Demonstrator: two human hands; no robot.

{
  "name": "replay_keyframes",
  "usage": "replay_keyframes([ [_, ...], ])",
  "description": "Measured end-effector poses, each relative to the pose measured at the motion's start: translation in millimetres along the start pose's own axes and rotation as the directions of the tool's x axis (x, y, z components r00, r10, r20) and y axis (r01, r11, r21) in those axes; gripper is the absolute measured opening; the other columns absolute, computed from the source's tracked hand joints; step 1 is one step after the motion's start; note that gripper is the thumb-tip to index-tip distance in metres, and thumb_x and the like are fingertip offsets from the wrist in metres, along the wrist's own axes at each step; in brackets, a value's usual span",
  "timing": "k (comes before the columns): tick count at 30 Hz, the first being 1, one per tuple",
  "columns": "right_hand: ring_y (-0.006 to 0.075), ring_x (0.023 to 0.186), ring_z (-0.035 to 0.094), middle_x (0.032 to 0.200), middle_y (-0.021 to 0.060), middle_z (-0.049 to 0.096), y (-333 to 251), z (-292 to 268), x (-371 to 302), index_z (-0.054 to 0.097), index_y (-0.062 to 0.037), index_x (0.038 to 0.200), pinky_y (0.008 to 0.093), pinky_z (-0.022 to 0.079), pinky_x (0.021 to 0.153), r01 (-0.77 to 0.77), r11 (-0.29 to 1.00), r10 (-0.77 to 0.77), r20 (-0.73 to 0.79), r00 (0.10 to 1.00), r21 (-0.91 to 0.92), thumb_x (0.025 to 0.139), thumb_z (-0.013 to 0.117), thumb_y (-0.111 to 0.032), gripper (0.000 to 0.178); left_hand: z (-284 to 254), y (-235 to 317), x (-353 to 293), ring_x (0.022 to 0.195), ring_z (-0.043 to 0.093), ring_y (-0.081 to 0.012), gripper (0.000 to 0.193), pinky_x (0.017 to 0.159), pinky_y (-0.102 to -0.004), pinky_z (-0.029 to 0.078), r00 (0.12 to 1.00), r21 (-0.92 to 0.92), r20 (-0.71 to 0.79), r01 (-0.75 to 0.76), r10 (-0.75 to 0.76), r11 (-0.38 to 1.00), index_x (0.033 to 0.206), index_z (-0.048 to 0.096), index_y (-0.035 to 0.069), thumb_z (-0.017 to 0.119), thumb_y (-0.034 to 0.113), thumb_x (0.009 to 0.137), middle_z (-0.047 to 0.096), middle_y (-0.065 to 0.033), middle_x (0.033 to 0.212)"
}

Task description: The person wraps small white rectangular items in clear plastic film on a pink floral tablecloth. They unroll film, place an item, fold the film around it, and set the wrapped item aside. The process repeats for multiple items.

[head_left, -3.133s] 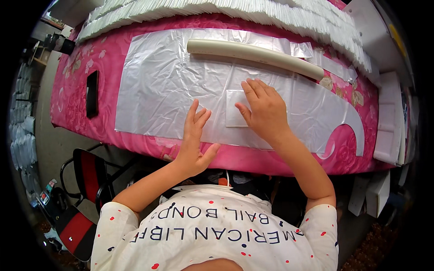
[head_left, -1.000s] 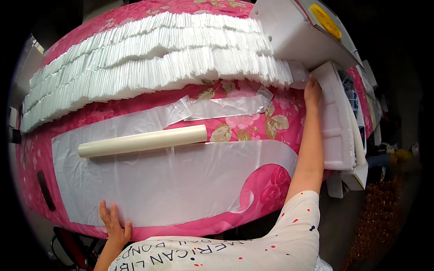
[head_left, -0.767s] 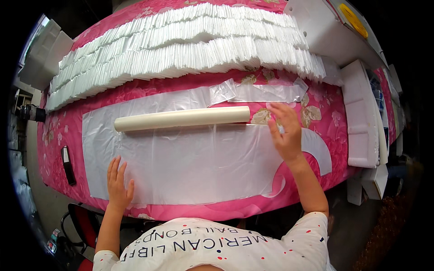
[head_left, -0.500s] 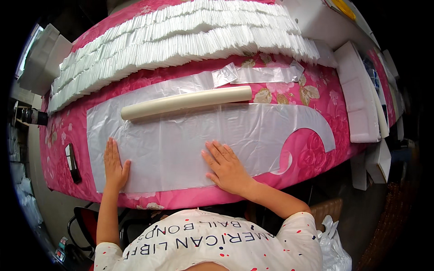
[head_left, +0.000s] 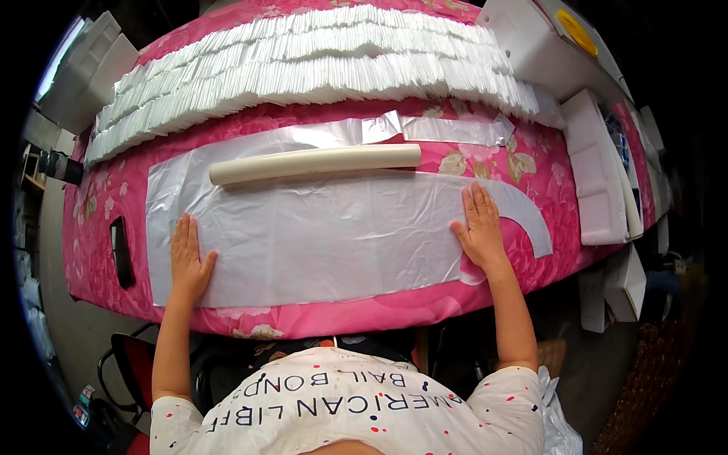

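A whitish plastic bag point(head_left: 326, 235) lies flattened across the table, with curved handle strips at its right end. My left hand point(head_left: 191, 258) rests flat on the bag's left part, fingers together and thumb out. My right hand point(head_left: 480, 227) lies flat on the right part, beside the curved handle cutout. Neither hand grips anything. Across the bag's far side lies a cream-coloured tube or roller point(head_left: 315, 164), touched by no hand. Behind it a narrow strip of the same plastic point(head_left: 455, 130) stretches to the right.
Long rows of stacked thin white pieces point(head_left: 318, 76) fill the table's far side. White foam boxes stand at the right point(head_left: 599, 171) and far left point(head_left: 87, 76). A phone point(head_left: 120, 252) lies left on the pink floral cloth point(head_left: 364, 315). A dark cylindrical object point(head_left: 61, 167) stands beyond the left edge.
My right hand has slid rightward and slightly away across the bag, from its middle to near the handle end. My left hand stays at about the same place on the bag.
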State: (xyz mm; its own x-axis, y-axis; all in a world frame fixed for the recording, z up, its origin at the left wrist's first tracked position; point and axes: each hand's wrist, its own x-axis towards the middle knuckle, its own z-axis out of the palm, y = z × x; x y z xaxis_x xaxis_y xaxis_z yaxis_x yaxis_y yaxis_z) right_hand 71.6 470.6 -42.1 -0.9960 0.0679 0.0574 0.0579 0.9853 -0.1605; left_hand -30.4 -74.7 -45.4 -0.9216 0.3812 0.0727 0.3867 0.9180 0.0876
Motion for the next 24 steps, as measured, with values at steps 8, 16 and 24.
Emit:
replay_keyframes([
  [8,0.0335,0.133,0.025,0.143,0.0194,0.027,84,-2,3,0.031,0.0015,0.136,0.0418,0.020,0.109,-0.317,0.948,0.304,-0.237,0.923,-0.017,0.090,0.045,-0.025,0.055,1,1,-1,0.137,0.016,-0.0294,0.073,0.111,-0.0416,0.010,1.000,-0.015,-0.004,0.005,-0.005,1.000,0.141,0.022,0.001,0.047,0.042,0.086,0.019,-0.0156,0.148],
  [16,0.0346,0.126,0.038,0.134,0.0218,0.042,98,-3,-49,0.045,0.0058,0.126,0.0389,0.029,0.106,-0.387,0.922,0.371,-0.316,0.873,0.014,0.090,0.043,-0.016,0.042,-18,50,39,0.135,0.020,-0.0341,0.066,0.109,-0.0423,0.018,0.974,-0.040,-0.168,-0.161,0.152,0.986,0.136,0.030,0.000,0.060,0.014,0.079,0.024,-0.0166,0.145],
  [24,0.0299,0.114,0.050,0.120,0.0166,0.055,99,-10,-44,0.054,0.0024,0.117,0.0369,0.038,0.098,-0.419,0.907,0.381,-0.363,0.850,-0.030,0.087,0.048,-0.011,0.033,4,195,164,0.124,0.039,-0.0314,0.059,0.102,-0.0403,0.034,0.849,-0.187,-0.307,-0.498,0.431,0.847,0.130,0.041,0.004,0.063,0.006,0.075,0.043,-0.0137,0.133],
])
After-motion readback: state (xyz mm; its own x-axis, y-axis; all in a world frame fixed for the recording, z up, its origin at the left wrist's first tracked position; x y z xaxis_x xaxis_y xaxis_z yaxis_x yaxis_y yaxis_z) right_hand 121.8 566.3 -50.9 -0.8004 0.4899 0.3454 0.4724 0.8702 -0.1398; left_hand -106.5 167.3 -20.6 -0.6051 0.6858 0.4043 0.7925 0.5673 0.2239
